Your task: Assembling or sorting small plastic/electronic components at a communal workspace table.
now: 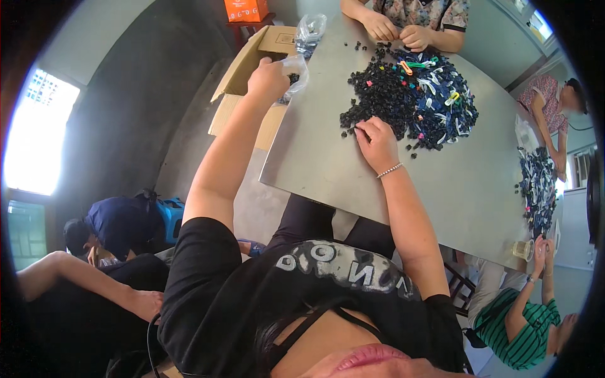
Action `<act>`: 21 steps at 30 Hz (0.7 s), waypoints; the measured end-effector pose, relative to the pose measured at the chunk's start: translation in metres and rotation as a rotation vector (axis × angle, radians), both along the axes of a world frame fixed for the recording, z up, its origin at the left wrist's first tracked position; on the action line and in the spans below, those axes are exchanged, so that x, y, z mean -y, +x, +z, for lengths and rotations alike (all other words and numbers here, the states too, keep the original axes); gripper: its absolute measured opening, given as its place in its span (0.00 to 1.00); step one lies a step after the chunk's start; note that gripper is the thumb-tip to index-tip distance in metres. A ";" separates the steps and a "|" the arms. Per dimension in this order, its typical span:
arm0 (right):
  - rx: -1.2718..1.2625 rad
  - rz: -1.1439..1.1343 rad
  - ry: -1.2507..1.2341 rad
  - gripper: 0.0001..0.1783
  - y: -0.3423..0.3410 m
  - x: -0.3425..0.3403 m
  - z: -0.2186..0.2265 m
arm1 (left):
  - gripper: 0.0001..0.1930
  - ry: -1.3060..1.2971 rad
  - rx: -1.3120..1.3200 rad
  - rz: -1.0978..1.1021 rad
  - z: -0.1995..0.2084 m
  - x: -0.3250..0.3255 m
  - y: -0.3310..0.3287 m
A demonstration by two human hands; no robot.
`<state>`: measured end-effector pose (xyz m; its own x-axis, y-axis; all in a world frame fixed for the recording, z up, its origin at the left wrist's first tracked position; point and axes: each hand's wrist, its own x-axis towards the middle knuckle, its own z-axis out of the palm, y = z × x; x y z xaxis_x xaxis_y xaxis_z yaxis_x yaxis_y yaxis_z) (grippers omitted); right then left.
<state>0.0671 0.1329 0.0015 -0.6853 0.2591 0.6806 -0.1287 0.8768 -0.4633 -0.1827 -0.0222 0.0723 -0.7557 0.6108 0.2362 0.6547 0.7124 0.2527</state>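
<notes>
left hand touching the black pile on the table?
Apart. The head view shows bare table between the left hand, over at the box side, and the black pile.

The table looked like smooth metal with a dull sheen. On it, the heap of small parts seemed plastic. Left of the table, the carton was matt cardboard, the bag thin, glossy, crinkled plastic.

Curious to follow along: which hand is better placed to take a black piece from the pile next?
Likely the right hand: it's at the pile; the left hand is beside the table, at the clear bag.
</notes>
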 end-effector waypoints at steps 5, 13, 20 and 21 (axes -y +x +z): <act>0.008 0.011 -0.034 0.04 0.002 -0.002 0.000 | 0.21 -0.102 0.037 -0.156 0.014 -0.003 0.025; 0.015 0.016 -0.056 0.04 -0.004 0.000 -0.002 | 0.11 -0.326 0.038 -0.004 -0.022 -0.001 -0.021; 0.021 0.023 -0.078 0.04 -0.001 -0.004 -0.003 | 0.11 -0.471 0.023 -0.068 0.003 -0.001 0.013; 0.022 0.021 -0.079 0.04 -0.001 -0.004 -0.002 | 0.11 -0.473 0.024 -0.069 0.002 0.001 0.017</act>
